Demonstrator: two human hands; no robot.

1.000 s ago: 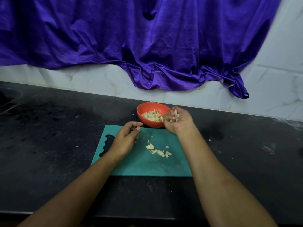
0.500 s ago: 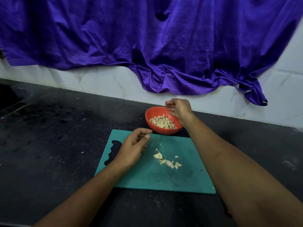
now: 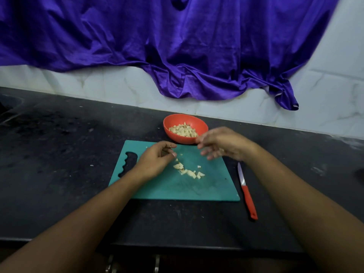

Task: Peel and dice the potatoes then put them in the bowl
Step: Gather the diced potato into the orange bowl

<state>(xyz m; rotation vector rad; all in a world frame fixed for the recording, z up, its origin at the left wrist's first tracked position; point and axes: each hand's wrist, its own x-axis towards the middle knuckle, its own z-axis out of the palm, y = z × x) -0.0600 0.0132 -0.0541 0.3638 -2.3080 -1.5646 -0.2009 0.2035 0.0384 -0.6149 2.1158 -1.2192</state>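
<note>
An orange bowl (image 3: 173, 120) with diced potato in it stands behind a teal cutting board (image 3: 206, 188). A small heap of potato dice (image 3: 189, 171) lies on the middle of the board. My left hand (image 3: 157, 160) rests on the board just left of the heap, fingers loosely curled, nothing visible in it. My right hand (image 3: 220, 143) hovers over the board's far right part, in front of the bowl, fingers spread and empty, slightly blurred.
A knife with a red handle (image 3: 247, 193) lies on the black counter (image 3: 59, 154) right of the board. A purple cloth (image 3: 177, 46) hangs on the tiled wall behind. The counter's front edge runs under my forearms.
My right hand dropped its potato pieces into the bowl and has come back down over the board, now spread and empty. The left hand stayed on the board.
</note>
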